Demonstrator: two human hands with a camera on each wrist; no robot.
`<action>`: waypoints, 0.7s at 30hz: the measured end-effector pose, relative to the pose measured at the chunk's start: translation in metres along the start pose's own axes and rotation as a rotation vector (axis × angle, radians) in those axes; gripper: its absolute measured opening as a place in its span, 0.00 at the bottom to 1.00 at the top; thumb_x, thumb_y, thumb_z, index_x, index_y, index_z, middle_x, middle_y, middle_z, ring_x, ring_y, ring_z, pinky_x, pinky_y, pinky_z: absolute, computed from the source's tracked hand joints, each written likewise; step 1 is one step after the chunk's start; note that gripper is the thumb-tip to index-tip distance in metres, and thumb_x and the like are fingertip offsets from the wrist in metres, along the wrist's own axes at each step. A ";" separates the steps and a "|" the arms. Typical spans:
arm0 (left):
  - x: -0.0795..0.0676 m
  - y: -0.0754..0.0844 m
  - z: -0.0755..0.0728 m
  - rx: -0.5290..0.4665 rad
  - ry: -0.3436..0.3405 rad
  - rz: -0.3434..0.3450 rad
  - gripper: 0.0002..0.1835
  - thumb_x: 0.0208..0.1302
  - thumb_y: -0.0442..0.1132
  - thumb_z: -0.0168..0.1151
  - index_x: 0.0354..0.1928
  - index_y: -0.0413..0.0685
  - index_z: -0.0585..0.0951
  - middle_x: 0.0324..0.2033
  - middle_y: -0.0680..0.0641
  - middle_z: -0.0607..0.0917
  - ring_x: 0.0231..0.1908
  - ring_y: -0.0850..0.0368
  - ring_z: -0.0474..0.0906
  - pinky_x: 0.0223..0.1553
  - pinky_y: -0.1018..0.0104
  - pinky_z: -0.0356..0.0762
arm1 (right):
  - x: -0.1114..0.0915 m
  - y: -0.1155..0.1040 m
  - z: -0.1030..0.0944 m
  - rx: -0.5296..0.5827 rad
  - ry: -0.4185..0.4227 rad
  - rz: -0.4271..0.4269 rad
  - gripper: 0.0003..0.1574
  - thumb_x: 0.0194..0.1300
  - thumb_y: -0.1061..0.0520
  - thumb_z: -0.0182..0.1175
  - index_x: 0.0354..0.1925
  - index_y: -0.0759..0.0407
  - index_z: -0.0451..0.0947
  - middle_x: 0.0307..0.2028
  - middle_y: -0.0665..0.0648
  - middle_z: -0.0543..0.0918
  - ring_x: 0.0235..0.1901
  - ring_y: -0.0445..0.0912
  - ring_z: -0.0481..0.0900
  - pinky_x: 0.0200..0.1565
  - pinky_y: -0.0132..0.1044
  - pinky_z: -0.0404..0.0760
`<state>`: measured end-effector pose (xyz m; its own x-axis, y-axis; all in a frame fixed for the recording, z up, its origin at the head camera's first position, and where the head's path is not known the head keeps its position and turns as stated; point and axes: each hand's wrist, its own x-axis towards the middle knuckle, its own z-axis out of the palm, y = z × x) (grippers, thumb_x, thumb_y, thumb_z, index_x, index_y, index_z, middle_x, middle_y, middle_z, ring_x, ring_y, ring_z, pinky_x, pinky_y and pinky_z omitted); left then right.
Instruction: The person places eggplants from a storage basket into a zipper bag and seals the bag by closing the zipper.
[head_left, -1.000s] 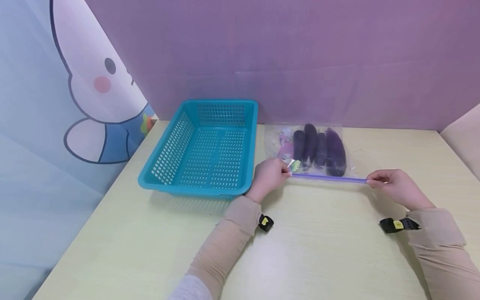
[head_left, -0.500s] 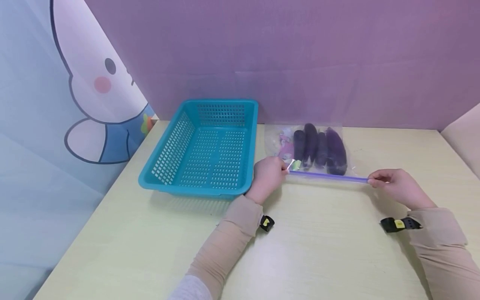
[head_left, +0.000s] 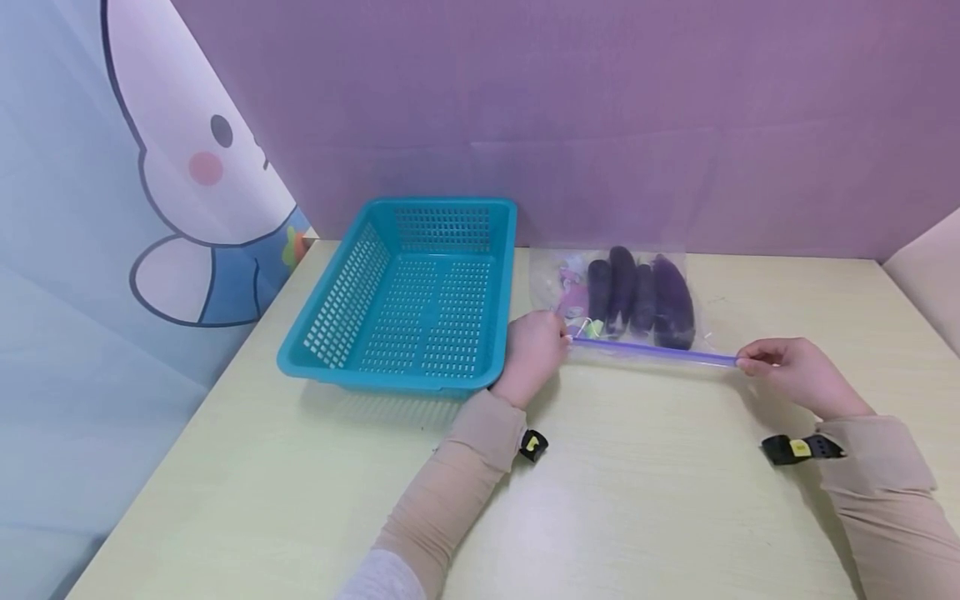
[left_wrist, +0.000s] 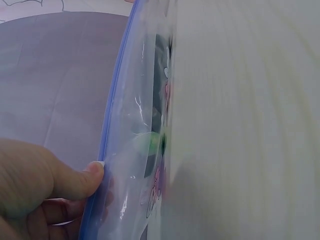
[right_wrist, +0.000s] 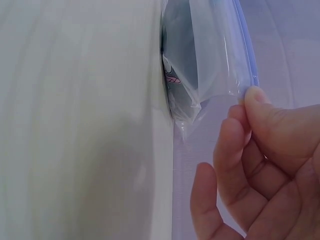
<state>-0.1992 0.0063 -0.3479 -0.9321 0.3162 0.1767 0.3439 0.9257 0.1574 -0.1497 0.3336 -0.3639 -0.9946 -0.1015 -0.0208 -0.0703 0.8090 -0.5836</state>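
Note:
A clear zip bag [head_left: 552,275] with a purple-blue zip strip [head_left: 652,349] lies at the back of the table, right of the basket. Inside are several dark purple eggplants [head_left: 672,304], side by side, and a pink printed patch shows at its left. My left hand [head_left: 536,350] pinches the strip near its left end, the thumb [left_wrist: 82,182] on its near side. A small white piece [left_wrist: 100,163] shows at that thumb's tip. At the strip's right end, my right hand [head_left: 795,375] pinches the corner between thumb [right_wrist: 260,102] and forefinger, its other fingers loosely curled.
A blue-green plastic basket [head_left: 427,383] with holed walls stands left of the bag, right beside my left wrist. Behind the table [head_left: 637,500] rises a purple wall covering [head_left: 585,125]; a cartoon-printed cloth [head_left: 75,333] hangs along the left.
My left hand has slid slightly left and back along the zip strip, baring more of it. The right hand keeps its hold on the right corner, almost still.

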 end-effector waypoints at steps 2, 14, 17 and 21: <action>0.000 0.000 0.000 -0.002 0.010 -0.003 0.08 0.60 0.48 0.64 0.32 0.54 0.88 0.28 0.53 0.87 0.31 0.56 0.83 0.31 0.64 0.78 | 0.000 0.001 0.000 -0.002 -0.003 0.002 0.15 0.68 0.54 0.56 0.41 0.66 0.80 0.29 0.46 0.81 0.25 0.34 0.67 0.27 0.30 0.65; 0.001 0.000 0.000 0.020 0.019 -0.030 0.09 0.60 0.47 0.64 0.30 0.53 0.87 0.27 0.52 0.87 0.30 0.55 0.84 0.30 0.63 0.78 | 0.000 0.002 0.000 0.005 0.001 -0.003 0.15 0.68 0.55 0.56 0.40 0.67 0.80 0.26 0.44 0.80 0.24 0.34 0.66 0.27 0.30 0.64; 0.001 0.000 0.000 0.013 0.023 -0.033 0.09 0.61 0.47 0.64 0.30 0.51 0.87 0.27 0.51 0.87 0.31 0.55 0.83 0.31 0.63 0.78 | 0.000 0.002 0.000 0.006 0.001 -0.004 0.15 0.68 0.55 0.56 0.40 0.67 0.80 0.27 0.45 0.81 0.24 0.34 0.66 0.27 0.30 0.65; 0.001 -0.001 -0.001 -0.025 0.028 -0.040 0.09 0.61 0.45 0.64 0.30 0.49 0.87 0.28 0.50 0.87 0.32 0.54 0.84 0.34 0.63 0.79 | 0.000 0.001 0.000 0.013 -0.001 -0.003 0.15 0.68 0.54 0.56 0.40 0.67 0.80 0.27 0.46 0.81 0.24 0.34 0.67 0.27 0.30 0.65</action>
<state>-0.2002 0.0057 -0.3471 -0.9418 0.2725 0.1967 0.3092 0.9320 0.1892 -0.1496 0.3346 -0.3649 -0.9944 -0.1042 -0.0200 -0.0720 0.8013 -0.5939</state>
